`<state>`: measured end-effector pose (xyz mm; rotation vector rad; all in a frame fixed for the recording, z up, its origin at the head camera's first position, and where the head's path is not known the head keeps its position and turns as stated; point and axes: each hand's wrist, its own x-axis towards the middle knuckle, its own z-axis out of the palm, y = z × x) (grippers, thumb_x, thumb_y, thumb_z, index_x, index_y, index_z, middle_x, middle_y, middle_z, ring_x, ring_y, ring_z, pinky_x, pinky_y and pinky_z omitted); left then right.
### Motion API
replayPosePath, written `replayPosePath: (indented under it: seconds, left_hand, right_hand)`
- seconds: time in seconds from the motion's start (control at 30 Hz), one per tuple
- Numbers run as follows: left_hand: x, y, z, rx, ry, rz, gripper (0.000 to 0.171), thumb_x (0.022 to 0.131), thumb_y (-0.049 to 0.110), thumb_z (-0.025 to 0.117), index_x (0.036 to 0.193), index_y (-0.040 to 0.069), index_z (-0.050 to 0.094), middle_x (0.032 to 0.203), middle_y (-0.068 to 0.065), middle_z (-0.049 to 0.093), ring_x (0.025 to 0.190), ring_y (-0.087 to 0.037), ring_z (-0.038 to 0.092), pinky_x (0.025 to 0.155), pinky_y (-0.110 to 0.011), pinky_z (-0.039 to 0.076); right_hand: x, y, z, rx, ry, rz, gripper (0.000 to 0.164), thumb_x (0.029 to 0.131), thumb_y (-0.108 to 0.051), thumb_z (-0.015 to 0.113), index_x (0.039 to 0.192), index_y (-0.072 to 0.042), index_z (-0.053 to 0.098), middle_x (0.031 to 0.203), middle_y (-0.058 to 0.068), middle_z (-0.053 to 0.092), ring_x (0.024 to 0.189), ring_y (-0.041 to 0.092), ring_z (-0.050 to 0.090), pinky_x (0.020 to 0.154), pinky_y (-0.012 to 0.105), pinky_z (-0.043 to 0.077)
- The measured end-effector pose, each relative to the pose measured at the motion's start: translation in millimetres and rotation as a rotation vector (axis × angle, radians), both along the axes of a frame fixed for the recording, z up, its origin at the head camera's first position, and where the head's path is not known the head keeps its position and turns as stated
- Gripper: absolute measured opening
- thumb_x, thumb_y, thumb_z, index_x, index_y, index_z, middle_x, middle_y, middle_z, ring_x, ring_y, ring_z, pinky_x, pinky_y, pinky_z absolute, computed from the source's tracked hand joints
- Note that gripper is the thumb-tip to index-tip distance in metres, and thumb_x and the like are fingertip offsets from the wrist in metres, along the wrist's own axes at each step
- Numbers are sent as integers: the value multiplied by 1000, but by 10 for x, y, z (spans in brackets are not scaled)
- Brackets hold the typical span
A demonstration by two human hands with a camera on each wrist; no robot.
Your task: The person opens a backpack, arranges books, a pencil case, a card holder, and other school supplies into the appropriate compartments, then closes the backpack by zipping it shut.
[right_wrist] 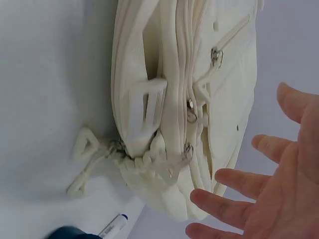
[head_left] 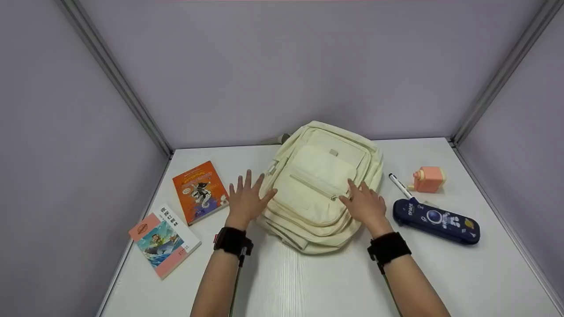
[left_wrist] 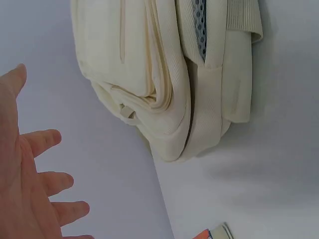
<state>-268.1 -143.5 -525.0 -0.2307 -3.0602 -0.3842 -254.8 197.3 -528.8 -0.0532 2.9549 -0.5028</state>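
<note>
A cream backpack [head_left: 315,176] lies with its zipped front pocket facing up in the middle of the white table. My left hand [head_left: 246,201], fingers spread and straight, hovers beside the bag's left edge; in the left wrist view a gap shows between that hand [left_wrist: 25,184] and the backpack [left_wrist: 114,45]. Over the bag's right edge, my right hand [head_left: 366,206] is held with fingers extended and apart. From the right wrist, the hand [right_wrist: 284,179] appears above the backpack's side [right_wrist: 169,114], gripping nothing. Zipper pulls and a side buckle show there.
To the left lie an orange book [head_left: 200,191] and a pink-and-white book [head_left: 165,242]. On the right are a navy space-print pencil case [head_left: 436,221], a white marker [head_left: 400,185] and a coral pencil sharpener [head_left: 428,179]. Grey partition walls [head_left: 282,66] enclose the table's back and sides.
</note>
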Motion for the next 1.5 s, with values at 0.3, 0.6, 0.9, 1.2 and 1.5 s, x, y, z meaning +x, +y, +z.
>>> replayPosePath:
  seconds: [0.3,0.6,0.9,1.2,1.5]
  left_hand:
    - [98,201,-238,75,-141,-92,73,96,67,39,148,16,45,155,-21,29,137,-44,34,108,-65,21]
    - [244,246,-445,68,-162,-126,68,97,61,44,146,15,47,152,-22,35,139,-48,27,105,-67,24]
    - [423,258,-611,22,-66,-137,69,98,59,46,151,15,40,150,-25,34,139,-49,26,102,-67,28]
    - [621,314,-525,-54,-76,-149,65,98,58,45,151,18,41,145,-27,40,133,-51,34,101,-66,30]
    - [810,354,-457,-156,-8,-175,65,95,58,50,143,14,51,124,-25,59,108,-45,58,93,-56,43]
  right_hand:
    - [202,-279,-235,23,-3,-57,68,97,-47,57,152,-13,36,151,29,29,123,58,39,90,70,36]
    - [343,-396,-382,23,-89,-38,73,96,-53,54,153,-12,34,155,34,11,125,72,19,92,73,35]
    - [397,-423,-498,49,-78,-39,74,97,-55,52,155,-16,30,157,32,7,127,72,14,82,71,43]
    - [379,-331,-499,39,-133,45,68,99,-51,50,157,-23,26,158,30,-2,130,70,7,93,76,30]
    - [246,-153,-452,-35,-161,156,64,99,-46,54,155,-27,30,160,25,-5,134,65,-6,98,79,15]
